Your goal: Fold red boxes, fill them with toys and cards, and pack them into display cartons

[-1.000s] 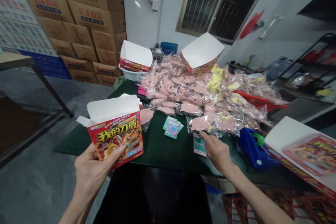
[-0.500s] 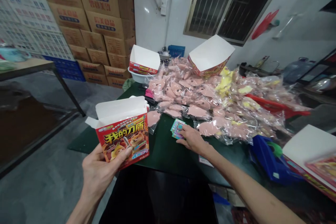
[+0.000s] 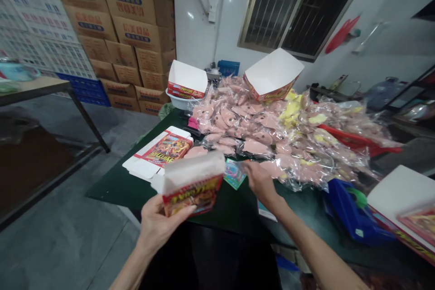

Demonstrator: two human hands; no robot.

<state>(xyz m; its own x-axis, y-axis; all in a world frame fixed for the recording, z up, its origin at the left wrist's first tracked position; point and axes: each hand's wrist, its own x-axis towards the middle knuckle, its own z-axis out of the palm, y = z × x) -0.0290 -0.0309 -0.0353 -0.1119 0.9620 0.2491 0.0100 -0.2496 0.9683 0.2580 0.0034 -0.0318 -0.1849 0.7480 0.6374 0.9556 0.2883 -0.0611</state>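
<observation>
My left hand [image 3: 166, 219] grips a small red printed box [image 3: 193, 195], its white top flap raised and open. The box is tilted and smeared by motion. To its right, my right hand [image 3: 261, 181] pinches a few teal picture cards [image 3: 234, 173] at their right edge, just above the green table. Its fingertips are blurred. A flattened red-and-white box [image 3: 171, 147] lies on the table beyond my left hand. Close to my right wrist is a stack of flat cards [image 3: 267, 210] at the table's front edge.
Many pink bagged pieces [image 3: 254, 145] are heaped across the green table [image 3: 112, 186]. Open display boxes [image 3: 273, 72] stand at the back, another display box [image 3: 404, 204] at the right. A blue tape dispenser [image 3: 353, 213] sits near it. Cartons [image 3: 132, 4] are stacked behind.
My left hand has moved right with the box, toward the cards, uncovering the flattened box behind. My right hand has shifted slightly right, the cards with it.
</observation>
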